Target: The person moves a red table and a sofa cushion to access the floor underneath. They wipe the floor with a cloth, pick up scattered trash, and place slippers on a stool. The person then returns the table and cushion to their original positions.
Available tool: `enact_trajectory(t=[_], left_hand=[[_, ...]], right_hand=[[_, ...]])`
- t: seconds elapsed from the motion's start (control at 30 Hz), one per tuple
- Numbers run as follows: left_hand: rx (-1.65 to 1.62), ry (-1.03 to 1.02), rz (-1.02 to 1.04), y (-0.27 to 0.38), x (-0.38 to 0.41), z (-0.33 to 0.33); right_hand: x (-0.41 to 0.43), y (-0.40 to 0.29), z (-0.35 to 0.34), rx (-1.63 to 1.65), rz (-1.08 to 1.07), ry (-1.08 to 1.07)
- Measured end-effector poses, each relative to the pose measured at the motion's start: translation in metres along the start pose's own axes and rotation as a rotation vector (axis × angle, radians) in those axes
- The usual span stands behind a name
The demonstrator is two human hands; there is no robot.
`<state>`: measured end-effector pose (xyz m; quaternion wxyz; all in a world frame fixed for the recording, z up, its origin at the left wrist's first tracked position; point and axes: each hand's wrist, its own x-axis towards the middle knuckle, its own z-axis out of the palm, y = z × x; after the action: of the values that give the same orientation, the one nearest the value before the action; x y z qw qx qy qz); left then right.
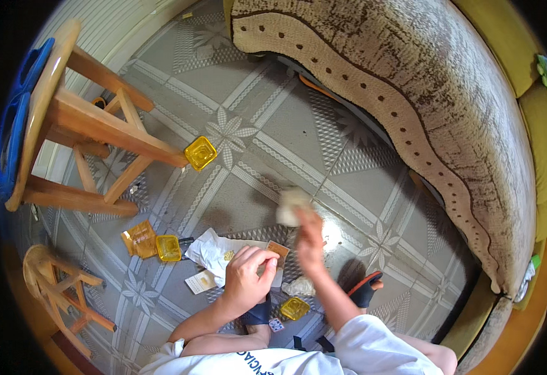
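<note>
My right hand (310, 239) is stretched forward over the tiled floor, gripping a blurred, off-white wad (292, 206), perhaps paper or cloth. Nearer my body, my left hand (250, 276) has curled fingers with the thumb near the forefinger; whether anything is between them cannot be seen. Beneath and beside it lies a crumpled white sheet (207, 253). A brown printed card (279, 251) shows just past the left fingertips. Between my feet are a crumpled whitish wad (300, 286), a yellow transparent plastic tray (294, 308) and a playing card (276, 325).
Left of the sheet lie a gold packet (139, 239), another yellow tray (168, 248) and a white printed card (200, 281). A third yellow tray (200, 153) touches a wooden stool's leg (160, 152). A smaller stool (62, 286) stands left; a covered sofa (423, 93) curves along the right.
</note>
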<state>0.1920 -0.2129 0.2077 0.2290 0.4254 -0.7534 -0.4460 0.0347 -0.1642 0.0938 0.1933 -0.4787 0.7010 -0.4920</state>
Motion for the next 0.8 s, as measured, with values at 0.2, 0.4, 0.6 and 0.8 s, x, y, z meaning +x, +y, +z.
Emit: enact_trajectory(t=[0.2,0.4,0.6,0.8], left_hand=[[-0.04,-0.014,0.013,-0.001,0.011,0.008],[-0.044,-0.003,-0.05,0.0,0.01,0.008],[-0.066,0.085,0.059,0.009,0.013,0.001],[-0.067,0.275,-0.059,-0.006,0.007,-0.025]], right_hand=[[-0.063,0.144,-0.175,-0.666,0.27,0.454],[-0.112,0.161,-0.066,-0.105,0.331,0.566],[-0.076,0.025,0.099,-0.122,0.169,-0.047],[-0.021,-0.026,0.044,0.035,0.091,0.004]])
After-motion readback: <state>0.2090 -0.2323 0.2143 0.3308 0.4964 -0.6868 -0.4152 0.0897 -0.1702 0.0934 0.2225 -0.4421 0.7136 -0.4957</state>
